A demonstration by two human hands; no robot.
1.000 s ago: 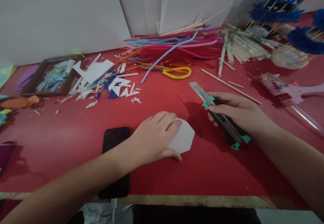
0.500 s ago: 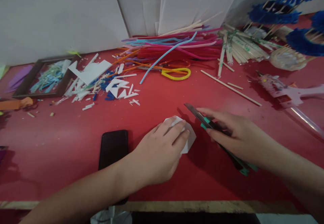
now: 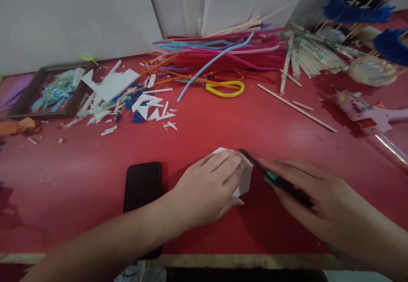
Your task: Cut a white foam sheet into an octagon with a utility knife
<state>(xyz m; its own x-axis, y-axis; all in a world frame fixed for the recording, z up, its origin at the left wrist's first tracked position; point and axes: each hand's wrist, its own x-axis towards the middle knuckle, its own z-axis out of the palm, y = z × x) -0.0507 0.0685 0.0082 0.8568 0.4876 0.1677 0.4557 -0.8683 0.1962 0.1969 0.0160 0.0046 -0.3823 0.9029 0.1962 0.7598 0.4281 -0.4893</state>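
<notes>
My left hand [image 3: 212,184] presses its closed fingers on a small white many-sided piece of card or foam board [image 3: 245,184], holding it against the red tabletop. Most of that piece is hidden under the fingers; its right side shows. In my right hand [image 3: 321,201] is a black and green utility knife [image 3: 287,184], gripped between thumb and fingers. Its blade, pointing up and left, lies along the upper right edge of the white piece. Whether the blade has cut in, I cannot tell. Left of my left hand lies a black phone [image 3: 143,186].
Cut white scraps [image 3: 110,86] lie beside a brown frame [image 3: 57,88] at the back left. Behind are pipe cleaners [image 3: 223,56] and yellow-handled scissors [image 3: 228,94]. Wrapped chopsticks [image 3: 312,52], a loose stick [image 3: 296,107] and a pink glue gun [image 3: 369,114] are on the right.
My right hand has brought the knife down and toward the white piece, so the blade now meets its edge. The left hand still holds the piece; the view has shifted slightly.
</notes>
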